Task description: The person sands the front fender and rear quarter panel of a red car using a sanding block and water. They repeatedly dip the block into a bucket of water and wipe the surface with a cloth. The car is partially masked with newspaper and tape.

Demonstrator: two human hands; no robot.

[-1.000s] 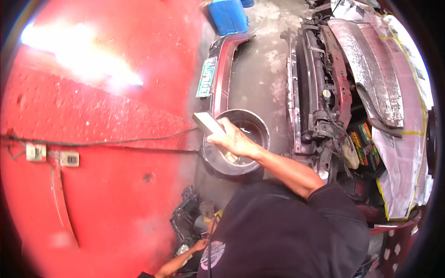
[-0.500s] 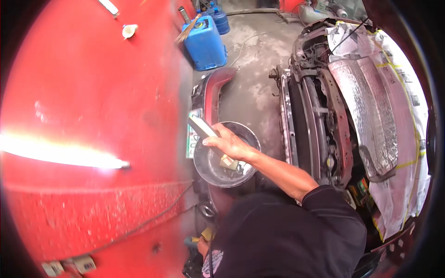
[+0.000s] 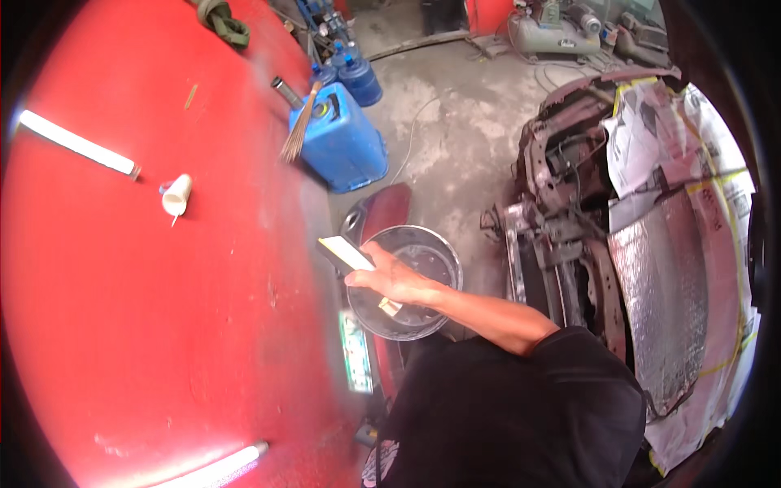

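A black, round bucket with grey liquid in it (image 3: 447, 252) stands on the grey concrete floor (image 3: 476, 98), blocking the view of part of a glossy red, curved car bumper (image 3: 386, 211); a white-and-green rectangular plate (image 3: 355, 354) shows just beside the bucket. Over the bucket, the right hand (image 3: 392, 281) has its grip clenched round a long, flat, dark-sided block with a whitish face (image 3: 346, 254), one end jutting toward the tall red wall (image 3: 220, 309). The left hand is out of sight, so its grip cannot be told. A black cloth shirt (image 3: 512, 415) hides the floor below the bucket.

Beyond the bumper stands a blue, boxy plastic container (image 3: 342, 146), a straw-coloured bristle broom (image 3: 301, 126) leaning against it. To the right lies an opened car front (image 3: 561, 220), partly covered by a crinkled silver foil sheet (image 3: 663, 293).

Counted: one bucket, one block, one plate, one boxy container, one broom, one foil sheet, two white tube lights (image 3: 79, 145) on the wall, and at least two round, translucent blue bottles (image 3: 358, 80).
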